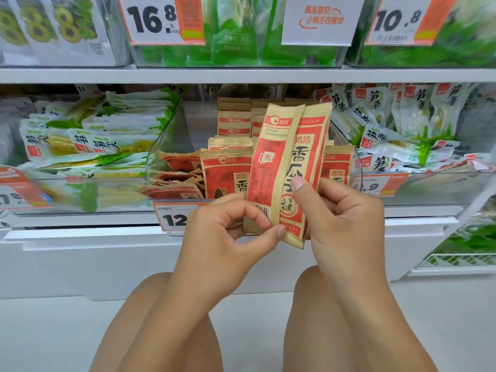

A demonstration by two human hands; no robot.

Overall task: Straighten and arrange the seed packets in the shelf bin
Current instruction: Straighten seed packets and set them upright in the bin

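Kraft-brown and red held seed packets (288, 167), two at least, stand upright in front of the clear shelf bin (171, 135); the left hand (228, 229) pinches their bottom edge and hides the barcode partly, the right hand (341, 210) grips them with its thumb across the print. More binned packets (228, 170) stand behind, others lie toppled at nine o'clock. The price tag (174, 218) below is half covered.
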